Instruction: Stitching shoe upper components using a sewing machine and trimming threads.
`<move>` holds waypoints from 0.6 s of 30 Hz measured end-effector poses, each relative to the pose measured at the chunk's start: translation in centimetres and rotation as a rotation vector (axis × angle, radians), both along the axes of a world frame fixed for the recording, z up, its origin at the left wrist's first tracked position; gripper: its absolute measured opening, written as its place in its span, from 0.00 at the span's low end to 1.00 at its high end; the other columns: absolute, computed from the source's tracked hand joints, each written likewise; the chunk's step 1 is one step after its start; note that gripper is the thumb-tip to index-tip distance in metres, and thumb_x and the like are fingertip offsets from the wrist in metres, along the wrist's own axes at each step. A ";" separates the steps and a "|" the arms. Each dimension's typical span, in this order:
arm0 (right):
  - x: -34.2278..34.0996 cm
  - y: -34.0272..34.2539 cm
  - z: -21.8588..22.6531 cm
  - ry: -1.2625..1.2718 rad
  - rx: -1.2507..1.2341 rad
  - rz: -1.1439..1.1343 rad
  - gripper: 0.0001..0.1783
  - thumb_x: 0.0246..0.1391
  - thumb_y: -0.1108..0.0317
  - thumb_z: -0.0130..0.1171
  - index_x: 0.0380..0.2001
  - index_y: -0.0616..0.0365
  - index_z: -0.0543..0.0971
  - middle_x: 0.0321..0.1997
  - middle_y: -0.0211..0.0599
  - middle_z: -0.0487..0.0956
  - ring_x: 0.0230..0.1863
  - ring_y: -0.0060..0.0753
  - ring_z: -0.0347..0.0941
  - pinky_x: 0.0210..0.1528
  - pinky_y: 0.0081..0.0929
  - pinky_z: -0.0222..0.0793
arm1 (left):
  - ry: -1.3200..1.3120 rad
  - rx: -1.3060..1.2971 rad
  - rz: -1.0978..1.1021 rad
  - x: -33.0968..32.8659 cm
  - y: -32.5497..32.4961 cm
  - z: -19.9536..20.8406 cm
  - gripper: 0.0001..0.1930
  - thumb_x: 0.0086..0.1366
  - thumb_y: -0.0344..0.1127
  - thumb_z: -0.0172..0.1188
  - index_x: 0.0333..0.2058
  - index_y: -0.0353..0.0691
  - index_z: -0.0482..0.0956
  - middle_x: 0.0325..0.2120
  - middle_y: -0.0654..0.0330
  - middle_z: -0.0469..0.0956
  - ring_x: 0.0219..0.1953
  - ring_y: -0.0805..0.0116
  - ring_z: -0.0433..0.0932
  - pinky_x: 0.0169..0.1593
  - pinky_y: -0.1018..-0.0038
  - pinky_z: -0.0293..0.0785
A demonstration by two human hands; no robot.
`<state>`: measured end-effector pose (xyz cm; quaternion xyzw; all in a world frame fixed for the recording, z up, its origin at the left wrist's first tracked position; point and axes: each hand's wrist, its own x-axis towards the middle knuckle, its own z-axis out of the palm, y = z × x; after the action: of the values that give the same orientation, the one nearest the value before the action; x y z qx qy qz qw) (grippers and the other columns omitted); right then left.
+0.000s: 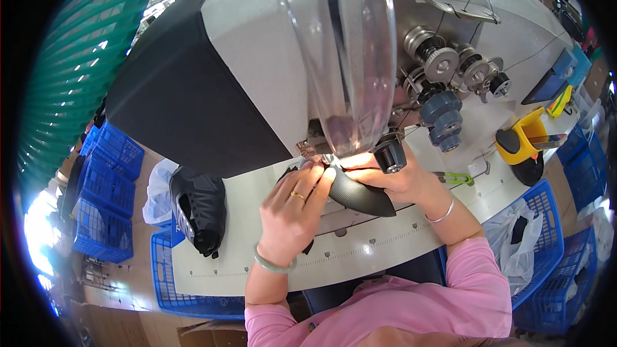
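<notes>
Under the head of a sewing machine (257,45), a curved dark mesh fabric piece (360,198) lies at the needle area, lit by a small bright lamp. My left hand (290,209), with a ring and a pale green bangle, grips its left side, fingertips close to the presser foot. From the right, my right hand (397,178), wearing a silver bangle, holds the upper edge of the piece. Its fingertips are partly hidden behind a black knob (389,154). The clear guard (347,71) hangs in front of the needle, which I cannot make out.
A black shoe (200,209) lies on the table's left end. Right of my hands are green-handled snippers (457,178) and a yellow holder (524,138). Blue baskets (543,218) flank the table, and more blue crates (106,183) stand at the left. A green ribbed hose (80,58) hangs upper left.
</notes>
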<state>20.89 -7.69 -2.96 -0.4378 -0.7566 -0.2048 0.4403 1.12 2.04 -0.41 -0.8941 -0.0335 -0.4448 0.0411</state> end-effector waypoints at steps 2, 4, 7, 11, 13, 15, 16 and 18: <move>0.1 -0.1 0.1 -0.006 0.001 -0.007 0.21 0.33 0.74 0.64 0.37 0.46 0.83 0.36 0.26 0.78 0.39 0.35 0.73 0.39 0.29 0.73 | -0.041 -0.110 -0.032 0.2 0.4 0.0 0.10 0.49 0.23 0.63 0.34 0.37 0.82 0.31 0.61 0.80 0.31 0.61 0.80 0.35 0.70 0.78; 0.1 -0.3 0.5 -0.112 -0.015 -0.059 0.13 0.40 0.69 0.67 0.34 0.51 0.84 0.40 0.31 0.83 0.36 0.36 0.78 0.38 0.34 0.70 | -0.069 -0.210 -0.005 0.1 0.4 -0.5 0.10 0.49 0.23 0.64 0.34 0.37 0.82 0.31 0.62 0.80 0.30 0.62 0.80 0.34 0.70 0.77; -0.3 -0.7 0.8 -0.198 0.005 -0.105 0.16 0.39 0.72 0.64 0.36 0.49 0.83 0.39 0.28 0.79 0.39 0.35 0.74 0.38 0.32 0.71 | -0.106 -0.344 0.049 0.3 0.1 -1.0 0.11 0.48 0.24 0.65 0.33 0.38 0.82 0.30 0.62 0.80 0.29 0.63 0.80 0.33 0.71 0.75; -0.9 -1.3 1.7 -0.113 -0.074 -0.110 0.16 0.39 0.72 0.61 0.37 0.54 0.82 0.40 0.30 0.74 0.43 0.35 0.71 0.38 0.32 0.72 | -0.114 -0.140 0.082 0.5 -0.5 -1.2 0.12 0.47 0.24 0.65 0.34 0.37 0.82 0.33 0.62 0.80 0.33 0.63 0.80 0.36 0.71 0.76; -0.9 -1.3 1.9 -0.113 -0.063 -0.099 0.16 0.40 0.72 0.61 0.38 0.56 0.81 0.40 0.31 0.74 0.43 0.36 0.71 0.38 0.34 0.72 | -0.107 -0.106 0.081 0.6 -0.8 -1.2 0.13 0.47 0.23 0.64 0.35 0.37 0.82 0.34 0.61 0.79 0.35 0.62 0.79 0.38 0.71 0.76; -1.1 -1.4 1.7 -0.114 -0.045 -0.080 0.16 0.41 0.71 0.61 0.38 0.58 0.80 0.41 0.33 0.74 0.43 0.37 0.71 0.38 0.35 0.72 | -0.102 -0.066 0.087 0.4 -1.2 -1.1 0.13 0.47 0.23 0.64 0.35 0.37 0.82 0.35 0.61 0.79 0.37 0.62 0.79 0.40 0.70 0.77; -1.1 -1.4 1.1 -0.040 -0.113 -0.080 0.17 0.42 0.71 0.61 0.39 0.58 0.79 0.41 0.34 0.74 0.43 0.38 0.72 0.38 0.36 0.71 | -0.092 -0.092 0.086 0.3 -1.3 -1.0 0.16 0.45 0.21 0.63 0.36 0.37 0.82 0.36 0.60 0.78 0.38 0.60 0.78 0.40 0.68 0.77; -0.8 -1.3 0.5 0.033 -0.180 -0.082 0.17 0.42 0.71 0.62 0.40 0.58 0.79 0.42 0.35 0.74 0.42 0.40 0.72 0.39 0.36 0.71 | -0.083 -0.118 0.084 0.3 -1.5 -1.1 0.18 0.43 0.19 0.62 0.37 0.37 0.82 0.37 0.60 0.78 0.39 0.58 0.78 0.39 0.67 0.76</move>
<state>20.10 -9.02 -2.47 -0.5094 -0.7462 -0.1465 0.4029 1.42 0.55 -1.47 -0.8735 -0.0987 -0.4766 0.0054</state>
